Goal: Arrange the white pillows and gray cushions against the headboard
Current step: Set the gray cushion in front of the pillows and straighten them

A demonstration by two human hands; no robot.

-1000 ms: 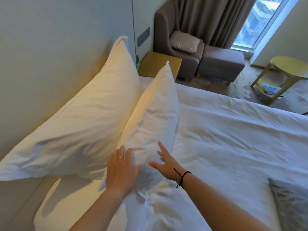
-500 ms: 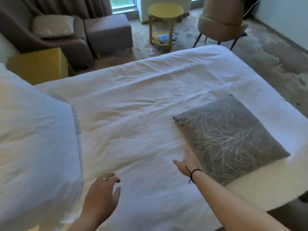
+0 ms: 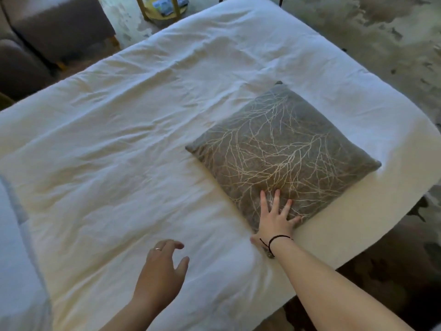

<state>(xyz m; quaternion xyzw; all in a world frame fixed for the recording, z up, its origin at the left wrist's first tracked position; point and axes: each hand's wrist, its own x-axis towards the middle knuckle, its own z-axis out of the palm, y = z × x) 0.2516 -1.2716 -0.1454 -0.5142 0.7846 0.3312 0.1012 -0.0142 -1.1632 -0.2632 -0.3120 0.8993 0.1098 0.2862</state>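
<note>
A gray cushion (image 3: pixel 281 151) with a pale branch pattern lies flat on the white bed (image 3: pixel 114 144), toward its right side. My right hand (image 3: pixel 274 218) rests on the cushion's near corner with fingers spread on top and the thumb low at the corner's edge. My left hand (image 3: pixel 164 266) hovers over the sheet to the left, fingers loosely apart and empty, a ring on one finger. A white pillow (image 3: pixel 16 263) shows partly at the left edge. The headboard is out of view.
A brown armchair and ottoman (image 3: pixel 55 27) stand beyond the bed at top left. A yellow side table (image 3: pixel 162 8) with papers on its shelf is at the top. Patterned carpet (image 3: pixel 381 39) runs along the bed's right edge.
My view swung from the pillows at the headboard to the bed's middle. My right hand reached forward and landed on the gray cushion's corner. My left hand left the pillow.
</note>
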